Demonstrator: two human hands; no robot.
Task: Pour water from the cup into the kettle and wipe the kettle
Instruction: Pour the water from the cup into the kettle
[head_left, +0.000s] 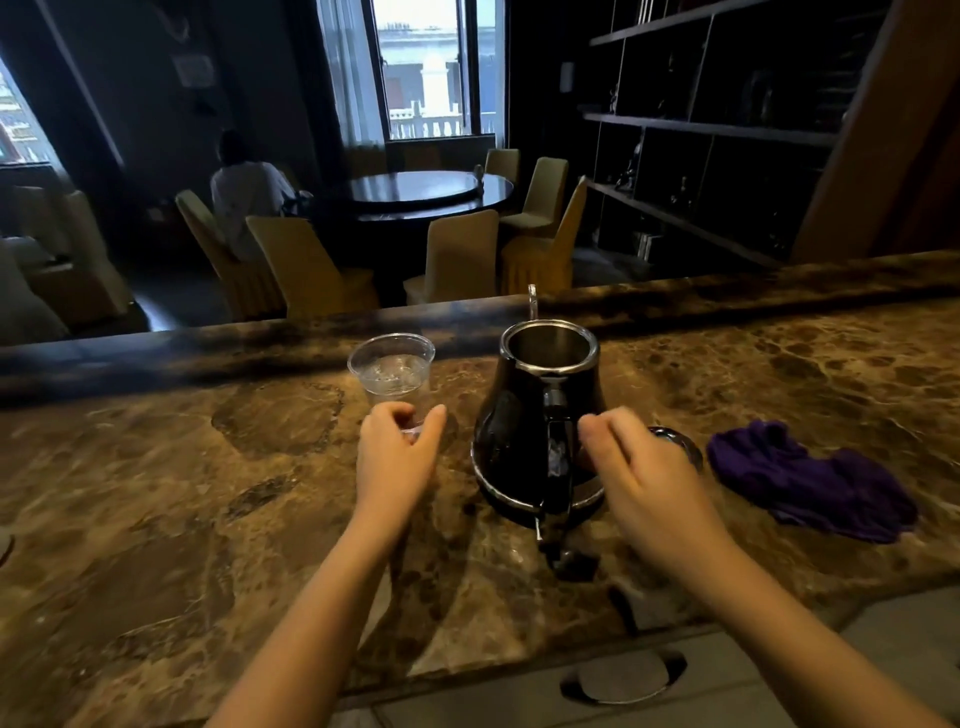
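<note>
Reaching our left hand (397, 447), fingers curled apart around the base of the water-filled plastic cup (390, 370), we keep our right hand (641, 457) loosely open beside the lidless black kettle (540, 415), ready to steady it.

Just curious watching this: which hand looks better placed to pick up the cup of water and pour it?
Probably the left hand: its fingers already curl around the base of the cup. The right hand sits across the open kettle, beside its handle.

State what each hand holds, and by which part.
The left hand curls around the base of the clear cup, contact unclear. The right hand holds nothing, hovering beside the kettle handle.
</note>
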